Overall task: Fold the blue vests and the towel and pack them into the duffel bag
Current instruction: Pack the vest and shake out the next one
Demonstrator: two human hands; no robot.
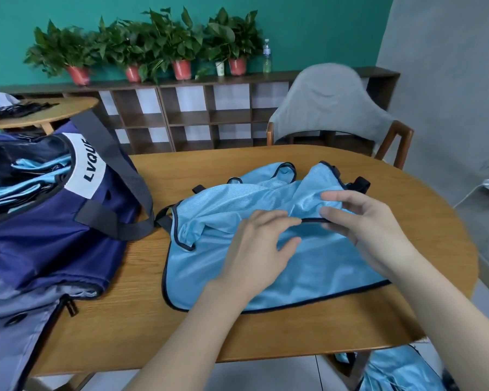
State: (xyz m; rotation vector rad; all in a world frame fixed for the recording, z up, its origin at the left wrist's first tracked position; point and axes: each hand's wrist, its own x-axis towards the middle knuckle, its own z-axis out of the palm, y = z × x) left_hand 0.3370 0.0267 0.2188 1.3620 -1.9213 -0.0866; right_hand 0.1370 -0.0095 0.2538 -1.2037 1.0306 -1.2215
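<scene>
Head view: a shiny blue vest point(237, 210), black-trimmed, is pinched by both hands point(261, 246) point(370, 224) on a rounded wooden table point(294, 328).

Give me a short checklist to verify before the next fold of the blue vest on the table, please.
1. Blue vest lies fully on the table: ok.
2. Vest smooth: not ok, bunched near the top.
3. Left hand and right hand both pinch the dark trim: ok.
4. Duffel bag open: ok, blue fabric shows inside.
5. Towel within reach: cannot tell, none visible.
</scene>
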